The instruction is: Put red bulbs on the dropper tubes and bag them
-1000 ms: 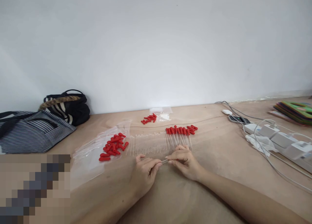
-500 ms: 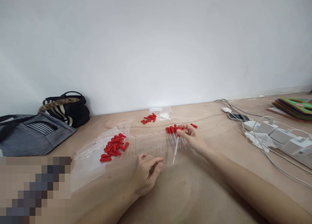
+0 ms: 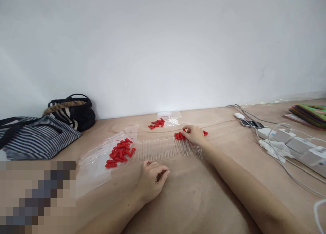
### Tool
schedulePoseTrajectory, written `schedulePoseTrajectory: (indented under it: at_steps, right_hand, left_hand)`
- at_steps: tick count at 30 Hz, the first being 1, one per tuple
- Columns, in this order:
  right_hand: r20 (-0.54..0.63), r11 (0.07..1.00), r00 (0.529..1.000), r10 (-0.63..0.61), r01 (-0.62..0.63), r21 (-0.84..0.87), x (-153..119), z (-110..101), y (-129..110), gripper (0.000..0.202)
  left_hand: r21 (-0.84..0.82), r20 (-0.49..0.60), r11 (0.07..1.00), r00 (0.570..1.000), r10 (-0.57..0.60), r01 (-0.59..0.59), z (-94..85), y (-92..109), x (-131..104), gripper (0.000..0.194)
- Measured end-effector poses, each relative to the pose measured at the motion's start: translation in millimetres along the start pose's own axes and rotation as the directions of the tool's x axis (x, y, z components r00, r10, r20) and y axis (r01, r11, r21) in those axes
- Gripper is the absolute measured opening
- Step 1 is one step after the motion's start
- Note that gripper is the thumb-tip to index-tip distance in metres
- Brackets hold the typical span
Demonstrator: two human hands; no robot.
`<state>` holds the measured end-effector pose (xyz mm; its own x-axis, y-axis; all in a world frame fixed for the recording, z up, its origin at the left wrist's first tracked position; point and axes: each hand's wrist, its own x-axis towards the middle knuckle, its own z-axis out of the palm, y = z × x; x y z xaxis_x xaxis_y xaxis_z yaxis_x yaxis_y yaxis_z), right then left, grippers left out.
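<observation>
A row of thin clear glass tubes point(image 3: 155, 149) lies side by side on the table. At its right end the tubes carry red rubber bulbs point(image 3: 178, 136). My right hand point(image 3: 194, 135) is over these bulbs, its thumb and finger pinched on one red bulb and its palm hiding others. My left hand point(image 3: 155, 180) rests on the table just in front of the tubes, fingers loosely curled, touching none of them; whether it holds anything small is hidden. Left of the row, loose red bulbs point(image 3: 121, 151) are piled on clear plastic bags point(image 3: 94, 171).
Farther back lie more red bulbs point(image 3: 157, 123) beside a small clear bag point(image 3: 173, 120). A striped bag point(image 3: 43, 137) and a black bag point(image 3: 80, 115) stand at left. At right are a power strip with chargers point(image 3: 292, 142), cables, tissue point(image 3: 276, 149) and colourful sheets point(image 3: 309, 115).
The red-bulbed tube that hung tilted from my right hand now lies level with the others in the row, the hand lowered over its bulb. My left hand has stayed put.
</observation>
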<state>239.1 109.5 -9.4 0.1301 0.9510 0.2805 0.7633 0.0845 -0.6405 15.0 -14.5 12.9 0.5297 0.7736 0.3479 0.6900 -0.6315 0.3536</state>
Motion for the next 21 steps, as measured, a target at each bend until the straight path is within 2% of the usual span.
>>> schedulePoseTrajectory:
  at_steps: [5,13,17,21]
  right_hand:
    - [-0.070,0.998,0.997,-0.030,0.027,-0.049,-2,-6,10,0.027]
    - [-0.214,0.996,0.977,-0.009,-0.010,-0.087,-22,-37,64,0.025]
    - [-0.216,0.994,0.976,-0.013,-0.012,-0.112,-34,-45,78,0.024]
    - [-0.168,0.977,0.983,-0.070,0.033,-0.209,-37,-45,76,0.025]
  left_hand:
    - [0.000,0.008,0.999,0.999,-0.037,0.037,1.0,-3,0,0.019]
    - [0.057,-0.003,0.989,0.991,-0.133,0.133,-0.2,-8,0,0.020]
    - [0.050,-0.013,0.990,0.991,-0.132,0.133,4.7,-12,-1,0.020]
    - [0.066,-0.040,0.985,0.987,-0.159,0.161,11.3,-18,-3,0.021]
